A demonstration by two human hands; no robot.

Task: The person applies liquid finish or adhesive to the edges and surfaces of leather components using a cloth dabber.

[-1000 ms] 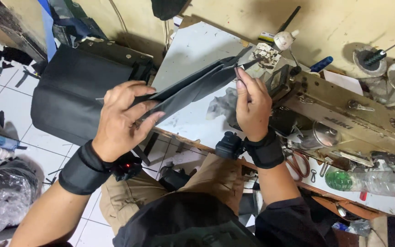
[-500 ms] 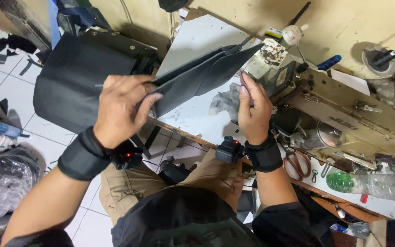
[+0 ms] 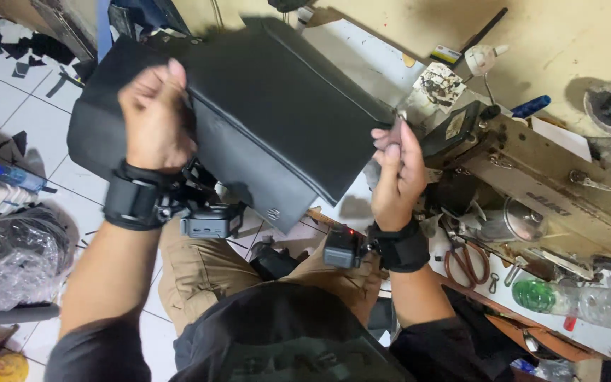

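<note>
black leather piece (image 3: 277, 106) is held up flat and spread wide above the lap, in front of the sewing machine (image 3: 532, 191). its upper left edge is gripped by the left hand (image 3: 155, 117), fingers curled over it. its right edge is pinched by the right hand (image 3: 396, 173) between thumb and fingertips. black bands with small devices are worn on both wrists. red-handled scissors (image 3: 467, 263) are seen on the table (image 3: 574, 332) beside a green bottle (image 3: 535, 293). a plastic bag (image 3: 12, 258) is seen on the floor at left.
</note>
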